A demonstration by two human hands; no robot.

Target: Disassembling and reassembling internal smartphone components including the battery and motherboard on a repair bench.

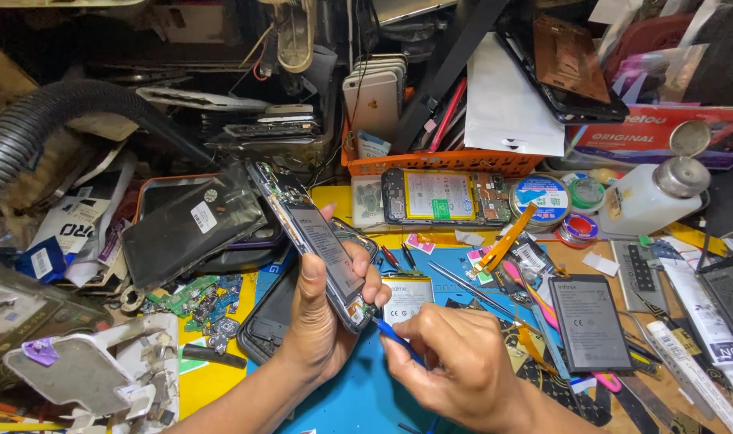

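left hand grips opened grey phone with exposed battery; right hand pinches thin blue pry tool at its 5 o'clock corner; slip risks gouging battery.

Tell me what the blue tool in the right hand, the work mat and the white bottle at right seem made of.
Blue tool: likely plastic; its colour is solid and matte, though little of it shows. Work mat: probably silicone or rubber; it is flat, blue and dull, with no glare. White bottle: translucent plastic body with a shiny metal-looking cap and flipped-up lid.
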